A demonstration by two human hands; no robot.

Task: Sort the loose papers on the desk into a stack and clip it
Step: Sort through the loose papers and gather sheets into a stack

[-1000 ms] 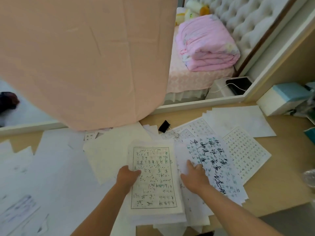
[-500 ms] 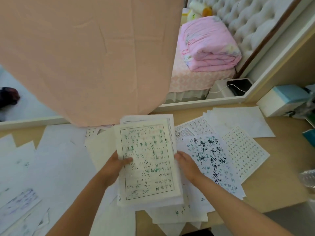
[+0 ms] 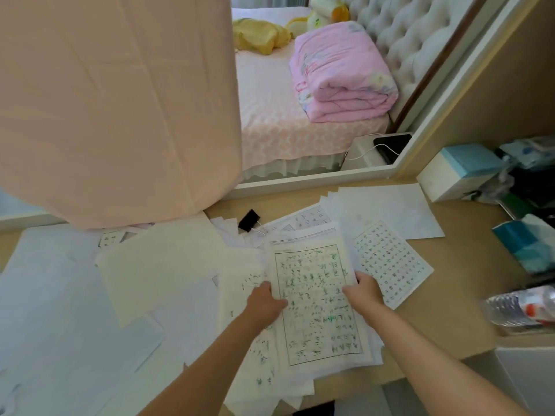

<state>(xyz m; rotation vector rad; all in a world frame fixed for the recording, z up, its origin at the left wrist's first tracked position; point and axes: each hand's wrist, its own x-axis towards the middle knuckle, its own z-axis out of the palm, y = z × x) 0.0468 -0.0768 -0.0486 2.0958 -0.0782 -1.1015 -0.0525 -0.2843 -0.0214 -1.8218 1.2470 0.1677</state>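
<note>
A stack of papers with green handwriting in a ruled frame lies in front of me on the wooden desk. My left hand grips the stack's left edge and my right hand grips its right edge. A black binder clip lies beyond the stack among loose sheets. More loose papers are spread to the left, and a gridded practice sheet lies to the right.
A blank white sheet lies at the back right. A blue-topped box, tissue pack and plastic bottle crowd the right edge. A peach cloth hangs over the mirror behind the desk.
Both hands have carried the stack to the right, over the sheet with large blue writing. The binder clip is uncovered again.
</note>
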